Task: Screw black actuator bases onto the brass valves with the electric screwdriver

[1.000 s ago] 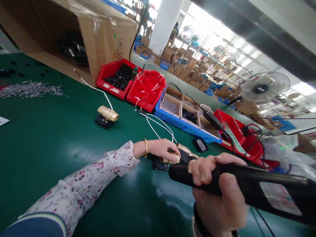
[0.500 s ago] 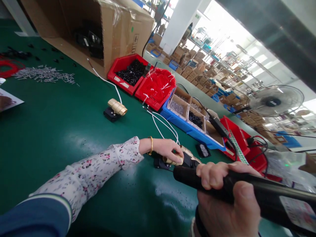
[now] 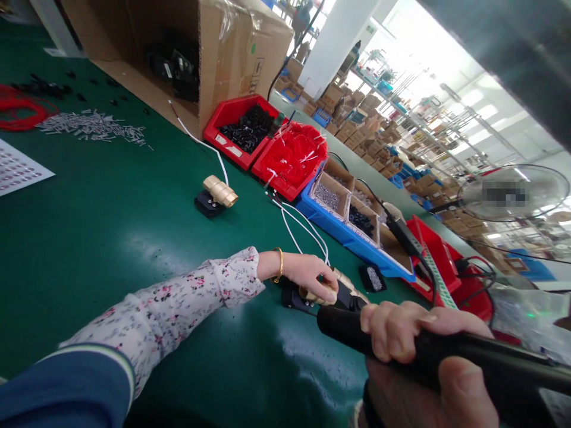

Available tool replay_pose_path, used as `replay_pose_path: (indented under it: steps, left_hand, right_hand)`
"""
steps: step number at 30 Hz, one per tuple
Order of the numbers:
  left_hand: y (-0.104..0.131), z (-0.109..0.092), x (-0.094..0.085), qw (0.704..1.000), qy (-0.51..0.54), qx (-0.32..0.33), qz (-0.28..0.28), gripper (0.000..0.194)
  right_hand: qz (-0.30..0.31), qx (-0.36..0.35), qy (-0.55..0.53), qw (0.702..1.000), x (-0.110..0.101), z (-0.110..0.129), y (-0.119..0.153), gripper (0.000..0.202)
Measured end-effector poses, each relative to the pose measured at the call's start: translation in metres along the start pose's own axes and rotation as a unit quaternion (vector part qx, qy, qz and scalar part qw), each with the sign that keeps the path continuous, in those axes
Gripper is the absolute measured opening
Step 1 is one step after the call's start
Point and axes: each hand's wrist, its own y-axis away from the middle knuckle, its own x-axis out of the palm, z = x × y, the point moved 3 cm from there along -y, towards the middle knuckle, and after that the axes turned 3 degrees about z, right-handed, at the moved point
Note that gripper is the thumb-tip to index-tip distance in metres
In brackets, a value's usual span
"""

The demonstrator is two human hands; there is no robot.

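Observation:
My left hand (image 3: 314,276) has its fingers closed around a brass valve body (image 3: 307,293) fixed on a black housing (image 3: 292,298), which lies on the table. In my right hand (image 3: 414,339) is a long black electric screwdriver (image 3: 504,368), gripped from around its body. Its nose points left, with a thin bit beside the black housing; whether the bit touches a screw I cannot tell. Just beyond my left fingers lies another brass fitting (image 3: 345,279) with a black part, mostly covered. Farther left sits a separate brass valve (image 3: 220,191) on a black housing with a white cable.
Red bins (image 3: 241,128) and a blue divided tray (image 3: 357,241) of small parts line the back. A small black box (image 3: 372,278) of screws stands near the screwdriver. An open carton (image 3: 241,53), loose pins (image 3: 96,126) and red wire (image 3: 22,108) lie left.
The view has shifted a little, so the scene sits slightly farther right. Both hands keep their holds on the valve body and the screwdriver.

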Motion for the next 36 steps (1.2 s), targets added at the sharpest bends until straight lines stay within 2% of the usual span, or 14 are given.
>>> replay_pose_path:
  steps: [7,16,22,27,31,34,35,36]
  left_hand:
    - [0.002,-0.008,-0.003,1.000,-0.013,-0.010,0.004,0.028]
    - [0.002,-0.010,-0.004,0.999,-0.031,-0.013,-0.007,0.019]
    - [0.002,-0.013,-0.004,0.999,-0.032,-0.016,-0.003,0.017]
    - [0.004,-0.015,-0.004,0.999,-0.026,-0.016,-0.011,0.007]
    - [0.004,-0.016,-0.002,1.000,-0.019,-0.014,-0.012,0.009]
    - [0.007,-0.023,-0.001,1.000,-0.023,-0.007,-0.009,0.014]
    - [0.010,-0.026,-0.003,1.000,-0.012,-0.007,-0.027,0.019]
    - [0.015,-0.029,-0.008,0.997,0.016,-0.014,-0.070,0.030]
  right_hand:
    - [0.001,0.003,0.006,1.000,0.001,-0.003,-0.005,0.026]
    - [0.047,0.034,0.014,0.998,0.009,-0.008,-0.019,0.030]
    - [0.037,0.020,0.009,0.999,0.011,-0.011,-0.020,0.012]
    - [0.022,0.023,0.014,0.999,0.012,-0.016,-0.022,0.008]
    - [0.020,0.013,-0.010,1.000,0.012,-0.018,-0.020,0.009]
    - [0.017,0.000,-0.033,0.999,-0.004,-0.005,-0.009,0.013]
    - [-0.003,-0.015,-0.038,0.999,-0.015,0.002,-0.003,0.014]
    - [-0.033,-0.030,-0.036,0.998,-0.029,0.010,0.004,0.016]
